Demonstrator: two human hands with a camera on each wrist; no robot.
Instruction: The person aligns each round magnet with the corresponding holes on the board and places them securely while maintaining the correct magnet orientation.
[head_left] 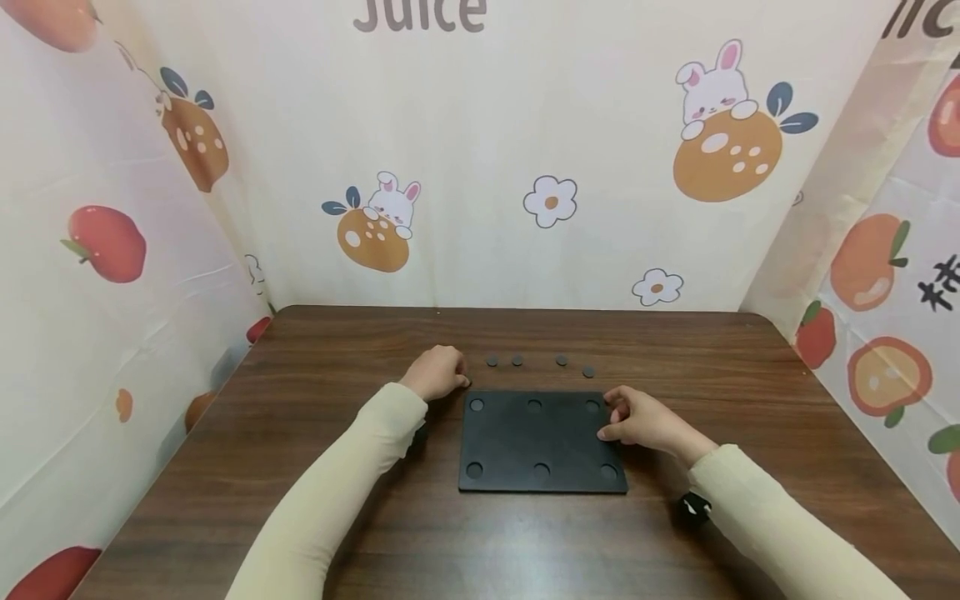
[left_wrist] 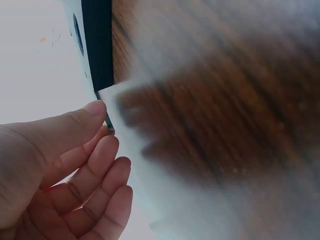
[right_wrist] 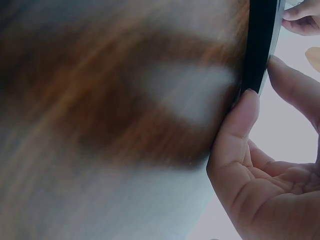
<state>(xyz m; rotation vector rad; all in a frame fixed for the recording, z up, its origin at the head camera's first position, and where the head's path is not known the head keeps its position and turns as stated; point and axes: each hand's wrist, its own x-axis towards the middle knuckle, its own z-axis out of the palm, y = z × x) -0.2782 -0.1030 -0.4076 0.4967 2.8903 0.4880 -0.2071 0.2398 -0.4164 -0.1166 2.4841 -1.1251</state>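
Observation:
A thin black board [head_left: 540, 442] with several round recesses lies on the wooden table. Beyond its far left corner, my left hand [head_left: 437, 373] pinches a small dark disc [head_left: 468, 382] between thumb and index finger. The left wrist view shows the disc [left_wrist: 109, 123] as a thin dark edge below the thumb tip; the other fingers curl loosely. My right hand [head_left: 641, 421] holds the board's right edge near the far corner. Close up in the right wrist view, thumb and index finger grip the board's side [right_wrist: 260, 47].
Several more dark discs lie in a loose row behind the board, among them one disc [head_left: 492, 361] nearest my left hand and another disc [head_left: 588, 372] at the right. A printed fabric curtain [head_left: 480, 242] surrounds the table [head_left: 360, 333] at the back and sides.

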